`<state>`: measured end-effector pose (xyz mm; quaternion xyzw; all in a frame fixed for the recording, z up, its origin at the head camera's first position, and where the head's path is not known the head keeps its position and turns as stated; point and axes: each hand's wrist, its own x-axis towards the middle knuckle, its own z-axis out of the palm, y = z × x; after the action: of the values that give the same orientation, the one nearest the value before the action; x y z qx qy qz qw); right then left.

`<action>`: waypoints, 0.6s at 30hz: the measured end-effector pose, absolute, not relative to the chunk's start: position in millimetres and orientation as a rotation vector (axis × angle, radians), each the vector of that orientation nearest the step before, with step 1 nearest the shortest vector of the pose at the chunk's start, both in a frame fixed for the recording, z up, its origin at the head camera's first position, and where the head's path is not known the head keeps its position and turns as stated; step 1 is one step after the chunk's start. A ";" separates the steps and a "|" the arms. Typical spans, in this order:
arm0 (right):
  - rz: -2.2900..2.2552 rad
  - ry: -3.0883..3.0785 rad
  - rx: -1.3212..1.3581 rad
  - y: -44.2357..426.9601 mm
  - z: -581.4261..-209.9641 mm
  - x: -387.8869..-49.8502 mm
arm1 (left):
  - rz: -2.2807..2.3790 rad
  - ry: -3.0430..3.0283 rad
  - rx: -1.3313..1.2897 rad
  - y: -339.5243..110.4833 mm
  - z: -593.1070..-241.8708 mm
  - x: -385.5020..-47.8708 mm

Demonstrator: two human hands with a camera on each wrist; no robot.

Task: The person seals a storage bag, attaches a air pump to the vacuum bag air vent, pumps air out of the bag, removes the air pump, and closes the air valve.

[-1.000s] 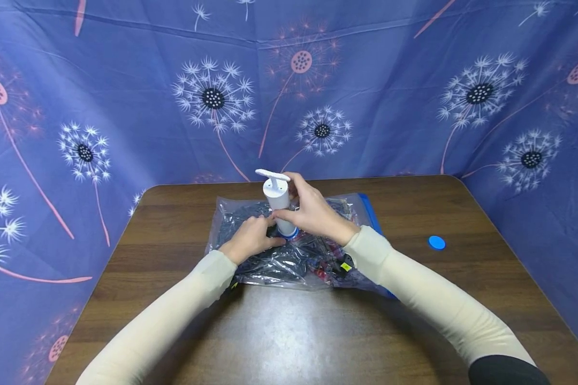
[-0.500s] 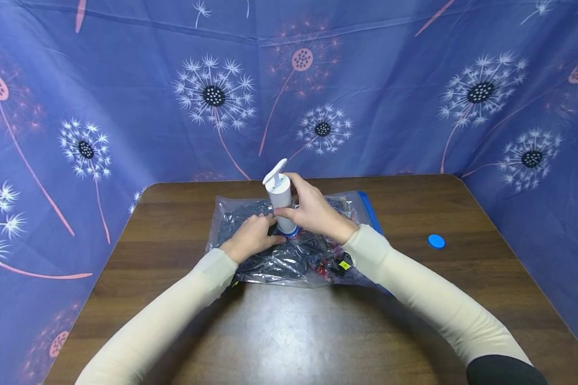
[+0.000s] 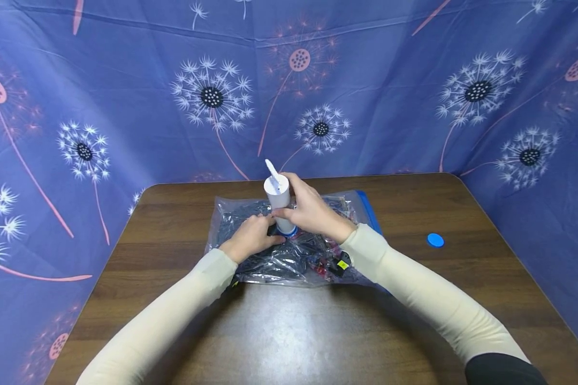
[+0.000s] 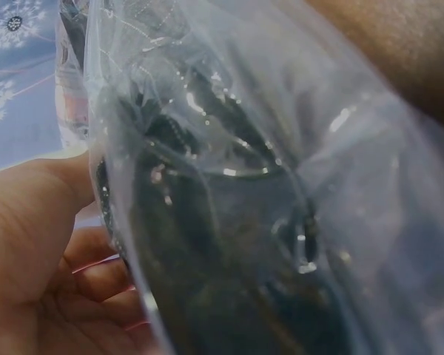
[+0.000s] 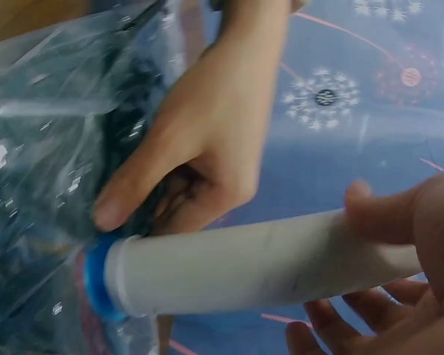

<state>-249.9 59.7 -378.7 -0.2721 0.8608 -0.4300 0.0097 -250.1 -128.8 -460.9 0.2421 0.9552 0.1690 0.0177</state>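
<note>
A clear plastic vacuum storage bag (image 3: 289, 263), packed with dark clothing, lies on the table. A white hand pump (image 3: 278, 198) stands on it, tilted slightly, its handle (image 3: 272, 169) seen nearly edge-on at the top. My right hand (image 3: 313, 211) grips the pump's tube, thumb in front and fingers behind. Low down by the blue ring (image 5: 100, 277) at the pump's foot, my left hand (image 3: 251, 236) holds the bag. In the right wrist view its thumb touches beside that ring. Its fingertips are partly hidden by the bag in the left wrist view.
A blue round cap (image 3: 435, 240) lies on the wooden table (image 3: 289, 337) to the right of the bag. Along the bag's right side runs a blue strip (image 3: 369, 212). A blue dandelion-print cloth (image 3: 380, 107) rises behind the table.
The pump's handle has turned from lying sideways to nearly edge-on, with the tube staying in my right hand. My left hand and the bag have barely moved.
</note>
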 end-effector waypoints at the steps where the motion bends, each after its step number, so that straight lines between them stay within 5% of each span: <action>1: -1.374 2.642 -0.856 59.7 -377.8 -249.8 | 0.530 2.965 0.751 -128.4 -461.0 -250.6; 18: -1.393 2.653 -0.743 57.1 -384.5 -245.4 | 0.548 2.947 0.673 -127.0 -457.8 -248.6</action>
<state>-245.4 57.1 -384.5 -0.2407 0.8590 -0.4510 0.0270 -248.6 -127.0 -457.8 0.2188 0.9587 0.1784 0.0348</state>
